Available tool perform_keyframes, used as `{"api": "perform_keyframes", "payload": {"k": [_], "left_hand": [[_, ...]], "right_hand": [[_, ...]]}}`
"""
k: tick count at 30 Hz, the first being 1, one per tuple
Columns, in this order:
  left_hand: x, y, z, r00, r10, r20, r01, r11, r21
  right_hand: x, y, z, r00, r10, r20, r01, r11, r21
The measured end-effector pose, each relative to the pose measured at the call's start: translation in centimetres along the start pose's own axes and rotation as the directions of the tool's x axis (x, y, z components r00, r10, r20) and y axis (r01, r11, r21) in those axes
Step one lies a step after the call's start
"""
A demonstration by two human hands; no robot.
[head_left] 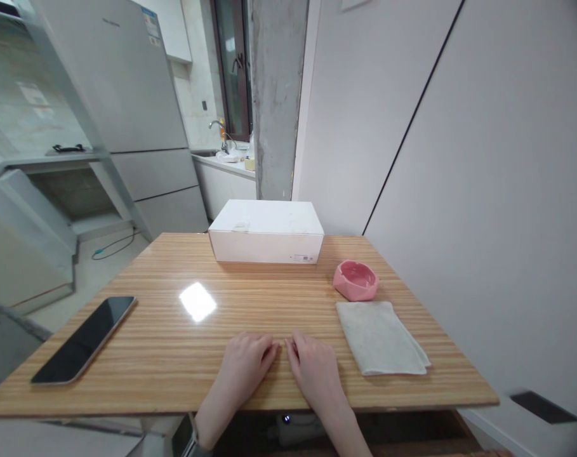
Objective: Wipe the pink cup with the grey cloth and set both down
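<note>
My left hand and my right hand lie palm down, side by side, on the wooden table near its front edge. Their fingertips almost meet in the middle. The fingers are stretched flat and hold nothing. A folded pale cloth lies just right of my right hand. Behind the cloth sits a pink ashtray. A white rectangular box stands at the far edge of the table, straight ahead. A dark phone lies face up at the front left.
A white wall runs along the table's right side. A grey refrigerator stands at the back left, with a kitchen counter and sink behind. A concrete pillar rises behind the box.
</note>
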State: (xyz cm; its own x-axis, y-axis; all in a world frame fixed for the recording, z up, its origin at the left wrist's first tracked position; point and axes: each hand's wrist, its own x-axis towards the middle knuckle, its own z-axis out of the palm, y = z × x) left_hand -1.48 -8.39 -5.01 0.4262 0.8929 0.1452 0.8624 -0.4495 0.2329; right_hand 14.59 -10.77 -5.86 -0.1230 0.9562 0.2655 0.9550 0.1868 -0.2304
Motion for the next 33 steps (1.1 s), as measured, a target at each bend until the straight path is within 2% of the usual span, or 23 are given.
{"api": "perform_keyframes", "payload": {"k": [10, 22, 33], "left_hand": [[-0.21, 0.17, -0.07, 1.0, 0.025, -0.02, -0.024, 0.999, 0.02], [-0.12, 0.33, -0.18, 0.999, 0.032, -0.007, -0.032, 0.998, 0.051], [-0.13, 0.34, -0.18, 0.999, 0.026, -0.034, -0.024, 0.999, 0.037]], "right_hand": [[0.0, -0.07, 0.01, 1.0, -0.027, -0.013, 0.026, 0.999, -0.018], [-0.18, -0.11, -0.28, 0.998, -0.046, 0.033, 0.046, 0.999, 0.021], [-0.13, -0.03, -0.41, 0.998, -0.058, 0.013, 0.058, 0.998, 0.002]]}}
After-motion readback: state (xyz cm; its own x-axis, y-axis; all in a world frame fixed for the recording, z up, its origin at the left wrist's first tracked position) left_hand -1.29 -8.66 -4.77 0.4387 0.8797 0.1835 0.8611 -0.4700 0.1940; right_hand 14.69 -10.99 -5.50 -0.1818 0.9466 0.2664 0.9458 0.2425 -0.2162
